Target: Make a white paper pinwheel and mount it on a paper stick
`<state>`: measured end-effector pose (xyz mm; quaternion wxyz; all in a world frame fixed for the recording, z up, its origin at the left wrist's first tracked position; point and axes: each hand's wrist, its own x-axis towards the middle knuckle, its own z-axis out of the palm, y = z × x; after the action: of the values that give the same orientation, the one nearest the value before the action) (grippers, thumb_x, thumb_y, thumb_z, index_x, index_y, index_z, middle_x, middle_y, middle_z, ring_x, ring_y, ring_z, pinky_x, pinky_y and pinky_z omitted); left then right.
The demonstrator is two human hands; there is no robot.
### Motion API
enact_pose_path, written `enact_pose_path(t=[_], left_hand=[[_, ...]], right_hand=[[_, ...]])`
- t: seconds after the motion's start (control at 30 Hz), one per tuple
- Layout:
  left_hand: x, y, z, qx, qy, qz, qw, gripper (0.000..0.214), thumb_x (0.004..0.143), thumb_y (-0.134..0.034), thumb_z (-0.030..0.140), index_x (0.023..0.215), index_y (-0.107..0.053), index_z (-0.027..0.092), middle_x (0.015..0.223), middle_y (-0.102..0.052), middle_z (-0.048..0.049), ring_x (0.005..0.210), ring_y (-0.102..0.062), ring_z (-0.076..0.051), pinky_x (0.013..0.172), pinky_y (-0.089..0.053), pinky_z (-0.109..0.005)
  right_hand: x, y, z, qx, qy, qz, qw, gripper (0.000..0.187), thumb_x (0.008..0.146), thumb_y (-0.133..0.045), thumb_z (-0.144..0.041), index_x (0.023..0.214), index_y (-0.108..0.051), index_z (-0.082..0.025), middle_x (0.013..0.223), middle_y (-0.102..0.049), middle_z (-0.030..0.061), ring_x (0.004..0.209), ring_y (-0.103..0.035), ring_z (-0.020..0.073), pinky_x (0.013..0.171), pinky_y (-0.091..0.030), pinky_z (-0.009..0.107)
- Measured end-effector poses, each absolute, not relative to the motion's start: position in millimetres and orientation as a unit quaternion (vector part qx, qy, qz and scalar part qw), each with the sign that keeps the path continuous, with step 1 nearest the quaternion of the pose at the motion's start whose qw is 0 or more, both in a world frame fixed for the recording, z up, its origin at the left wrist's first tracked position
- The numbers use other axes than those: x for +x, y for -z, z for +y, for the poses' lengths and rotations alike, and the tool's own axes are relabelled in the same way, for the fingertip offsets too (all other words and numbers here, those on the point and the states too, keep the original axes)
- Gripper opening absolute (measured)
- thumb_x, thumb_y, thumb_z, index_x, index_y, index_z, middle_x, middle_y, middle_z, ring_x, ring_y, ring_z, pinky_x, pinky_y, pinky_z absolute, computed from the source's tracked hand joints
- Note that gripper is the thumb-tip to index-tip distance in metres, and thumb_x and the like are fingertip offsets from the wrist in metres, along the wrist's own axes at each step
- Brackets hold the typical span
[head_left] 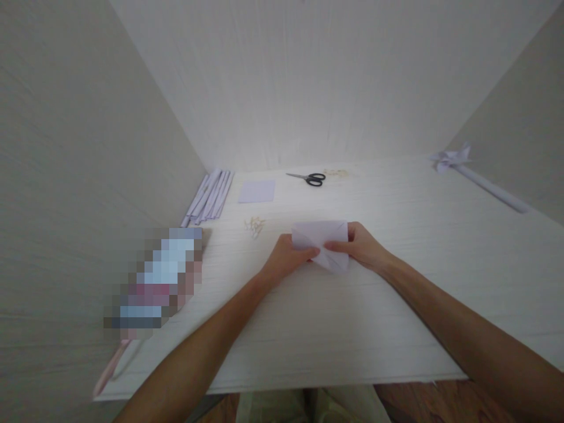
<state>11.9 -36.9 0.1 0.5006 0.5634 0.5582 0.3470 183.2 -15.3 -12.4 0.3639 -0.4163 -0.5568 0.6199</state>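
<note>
Between my two hands is a pale lilac sheet of paper (pixel 319 232), roughly square, with creases and a bent lower corner. My left hand (pixel 288 255) grips its left side, thumb on the top face near the middle. From the right, my right hand (pixel 358 244) pinches the other edge, its thumb also pointing toward the centre. The fingers under the paper are mostly hidden. Beyond my left hand lies a small scatter of pins or sticks (pixel 254 225), too small to name surely.
Black-handled scissors (pixel 314 178) and a stack of lilac paper (pixel 257 191) lie at the back. Rolled paper tubes (pixel 209 197) rest back left. A paper pinwheel (pixel 453 157) on a paper stick (pixel 491 187) lies along the right wall. A blurred-out object (pixel 163 282) stands left. Walls enclose three sides.
</note>
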Motion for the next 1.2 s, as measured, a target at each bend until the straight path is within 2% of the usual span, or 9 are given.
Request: enact_pose_path(t=[0.33, 0.53, 0.63, 0.73, 0.83, 0.93, 1.1, 1.2], left_hand=[[12, 2, -36, 0.594, -0.340, 0.533, 0.498, 0.027, 0.058, -0.061, 0.022, 0.083, -0.066, 0.012, 0.077, -0.068, -0.0058, 0.065, -0.060, -0.015, 0.058, -0.046, -0.024], [11, 2, -35, 0.591, -0.336, 0.542, 0.494, 0.026, 0.057, -0.063, 0.021, 0.080, -0.066, 0.012, 0.077, -0.068, -0.0058, 0.068, -0.060, -0.016, 0.059, -0.046, -0.024], [10, 6, -34, 0.567, -0.351, 0.547, 0.507, 0.024, 0.057, -0.064, 0.028, 0.073, -0.066, 0.010, 0.069, -0.067, -0.0061, 0.062, -0.059, -0.016, 0.056, -0.045, -0.026], [10, 9, -34, 0.513, -0.402, 0.529, 0.543, 0.026, 0.057, -0.065, 0.034, 0.065, -0.065, 0.009, 0.063, -0.065, -0.0055, 0.058, -0.058, -0.015, 0.059, -0.046, -0.028], [14, 8, -36, 0.423, -0.488, 0.447, 0.619, 0.025, 0.056, -0.067, 0.030, 0.069, -0.065, 0.009, 0.069, -0.066, -0.0071, 0.066, -0.060, -0.015, 0.069, -0.047, -0.031], [21, 5, -40, 0.338, -0.540, 0.369, 0.676, 0.023, 0.056, -0.068, 0.024, 0.073, -0.065, 0.009, 0.077, -0.067, -0.0089, 0.071, -0.061, -0.016, 0.073, -0.047, -0.033], [30, 4, -45, 0.290, -0.566, 0.338, 0.694, 0.015, 0.056, -0.068, 0.019, 0.067, -0.066, 0.010, 0.072, -0.066, -0.0064, 0.070, -0.060, -0.013, 0.076, -0.045, -0.028], [32, 6, -45, 0.280, -0.575, 0.354, 0.682, 0.011, 0.055, -0.068, 0.018, 0.062, -0.065, 0.011, 0.067, -0.065, -0.0036, 0.065, -0.058, -0.009, 0.071, -0.044, -0.024]], right_hand=[[181, 6, -18, -0.459, -0.534, -0.636, 0.315, 0.027, 0.057, -0.067, -0.021, 0.082, -0.067, -0.010, 0.079, -0.069, 0.0071, 0.062, -0.061, 0.0149, 0.054, -0.048, 0.023], [181, 4, -18, -0.468, -0.518, -0.650, 0.300, 0.027, 0.057, -0.066, -0.022, 0.081, -0.067, -0.009, 0.077, -0.069, 0.0077, 0.061, -0.061, 0.0160, 0.053, -0.047, 0.023], [180, 8, -19, -0.485, -0.513, -0.621, 0.340, 0.030, 0.055, -0.068, -0.023, 0.081, -0.067, -0.008, 0.077, -0.069, 0.0088, 0.061, -0.061, 0.0168, 0.053, -0.048, 0.025], [175, 14, -20, -0.482, -0.535, -0.554, 0.417, 0.034, 0.054, -0.069, -0.026, 0.083, -0.066, -0.009, 0.079, -0.068, 0.0099, 0.062, -0.061, 0.0179, 0.055, -0.049, 0.029], [168, 20, -23, -0.453, -0.553, -0.496, 0.493, 0.032, 0.054, -0.070, -0.028, 0.081, -0.065, -0.011, 0.080, -0.068, 0.0094, 0.065, -0.061, 0.0186, 0.062, -0.050, 0.032], [161, 20, -27, -0.439, -0.557, -0.460, 0.534, 0.033, 0.055, -0.071, -0.029, 0.082, -0.065, -0.011, 0.083, -0.067, 0.0096, 0.068, -0.061, 0.0195, 0.065, -0.050, 0.034], [153, 18, -30, -0.437, -0.547, -0.410, 0.585, 0.030, 0.056, -0.070, -0.029, 0.081, -0.065, -0.012, 0.085, -0.067, 0.0098, 0.070, -0.061, 0.0193, 0.067, -0.049, 0.034], [152, 19, -30, -0.440, -0.545, -0.402, 0.590, 0.028, 0.056, -0.071, -0.028, 0.079, -0.065, -0.013, 0.083, -0.067, 0.0086, 0.068, -0.061, 0.0183, 0.064, -0.049, 0.033]])
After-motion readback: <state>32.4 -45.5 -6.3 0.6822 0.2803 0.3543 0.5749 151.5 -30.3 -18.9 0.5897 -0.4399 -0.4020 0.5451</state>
